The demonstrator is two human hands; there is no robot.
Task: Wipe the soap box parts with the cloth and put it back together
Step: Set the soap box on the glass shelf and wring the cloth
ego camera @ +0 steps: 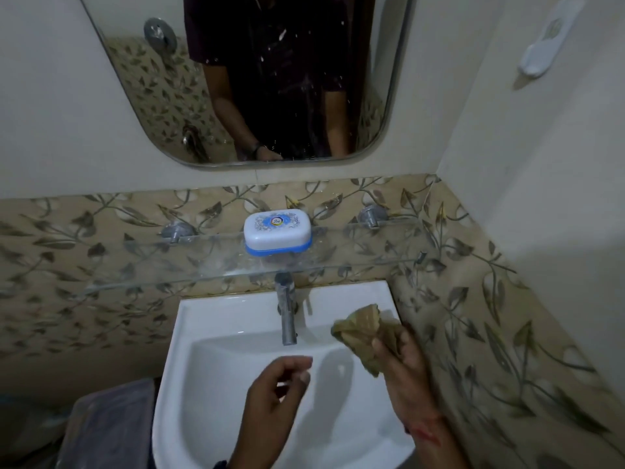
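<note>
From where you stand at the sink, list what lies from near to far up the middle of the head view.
Left hand → tap → soap box → mirror. The cloth in the right hand overlaps the tap in depth, so I leave it out.

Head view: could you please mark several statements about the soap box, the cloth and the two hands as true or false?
1. The soap box stands closed on the glass shelf. True.
2. The right hand grips the cloth. True.
3. The left hand holds the lid of the soap box. False: it holds nothing, and its fingers are loosely curled over the sink.
4. The cloth lies spread on the glass shelf. False: it is bunched in the right hand, over the sink's right side.
5. The tap stands below the soap box. True.
</note>
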